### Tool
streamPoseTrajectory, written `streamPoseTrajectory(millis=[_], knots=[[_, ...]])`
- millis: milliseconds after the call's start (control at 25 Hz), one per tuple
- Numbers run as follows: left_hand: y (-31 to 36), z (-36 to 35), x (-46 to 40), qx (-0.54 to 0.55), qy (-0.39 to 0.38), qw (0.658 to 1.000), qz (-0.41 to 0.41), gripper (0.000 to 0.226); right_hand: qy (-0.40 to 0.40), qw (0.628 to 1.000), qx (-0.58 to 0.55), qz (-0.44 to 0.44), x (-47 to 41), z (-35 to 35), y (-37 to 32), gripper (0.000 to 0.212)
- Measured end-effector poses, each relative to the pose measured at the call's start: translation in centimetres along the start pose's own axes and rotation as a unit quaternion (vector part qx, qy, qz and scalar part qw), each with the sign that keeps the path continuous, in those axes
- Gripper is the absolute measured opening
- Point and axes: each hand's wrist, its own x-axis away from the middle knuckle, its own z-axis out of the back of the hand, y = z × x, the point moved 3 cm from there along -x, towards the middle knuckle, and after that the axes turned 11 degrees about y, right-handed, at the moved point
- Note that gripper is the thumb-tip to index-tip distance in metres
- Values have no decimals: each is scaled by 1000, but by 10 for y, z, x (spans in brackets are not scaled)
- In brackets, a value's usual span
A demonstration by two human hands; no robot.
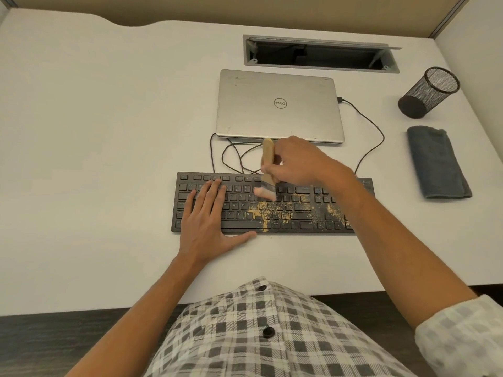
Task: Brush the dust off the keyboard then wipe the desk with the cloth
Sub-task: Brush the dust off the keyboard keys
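A: Where does the person stand in the job?

B: In the brushing step. Nearest, the left hand (209, 213) lies flat with straight fingers on the left part of the keyboard (272, 204), thumb on the surface (109, 131) at the front edge, steadying it. The right hand (295, 161) is curled round the wooden handle of the brush (267, 170), bristles down on the upper middle keys.

A: Is the dust gone?

B: No. Yellowish dust (275, 210) lies over the middle and right keys, with some by the front edge. The next move likely calls for strokes across those rows, sweeping the grains off the keys.

A: And the wiping?

B: Not begun, it seems. The cloth (438, 161) lies folded well to the right, untouched, in front of a mesh cup (428, 92). Behind the keyboard sits a closed laptop (277, 104), cables (236, 156) looped between them, which the brush should avoid.
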Motion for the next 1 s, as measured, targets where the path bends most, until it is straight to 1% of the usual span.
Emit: streamPoseTrajectory(millis=[80, 160, 200, 280, 320, 400, 480, 560, 600, 720, 880, 960, 1000], knots=[[0, 0, 0, 1, 2, 1000, 0, 116, -5, 999, 45, -23, 6, 6, 15, 23], [0, 0, 0, -1, 4, 1000, 0, 116, 18, 995, 94, -29, 10, 12, 19, 25], [0, 0, 0, -3, 3, 1000, 0, 116, 42, 996, 83, -19, 11, 11, 16, 28], [0, 0, 0, -1, -1, 1000, -1, 116, 87, 996, 4, -6, 9, 7, 9, 34], [0, 0, 0, -1, -1, 1000, -2, 116, 97, 995, -8, 0, 10, 3, 8, 35], [0, 0, 0, -3, -1, 1000, -4, 116, 97, 995, 25, 4, 12, -4, 13, 37], [0, 0, 0, -2, 2, 1000, -5, 115, 75, 995, 66, -14, 18, 1, 25, 34], [0, 0, 0, -2, 4, 1000, -3, 115, 56, 995, 79, -36, 23, 10, 33, 32], [0, 0, 0, -1, 5, 1000, -2, 115, 63, 995, 71, -41, 24, 13, 33, 33], [1, 0, 0, 1, 9, 1000, -3, 114, 122, 991, 47, -26, 24, 11, 27, 34], [1, 0, 1, 0, 8, 1000, -2, 115, 86, 992, 91, -18, 25, 8, 32, 35], [1, 0, 1, -4, 7, 1000, -2, 115, 109, 991, 75, -13, 25, 10, 30, 37], [1, -1, 0, -5, 6, 1000, -2, 115, 108, 992, 67, -8, 26, 10, 28, 37]])
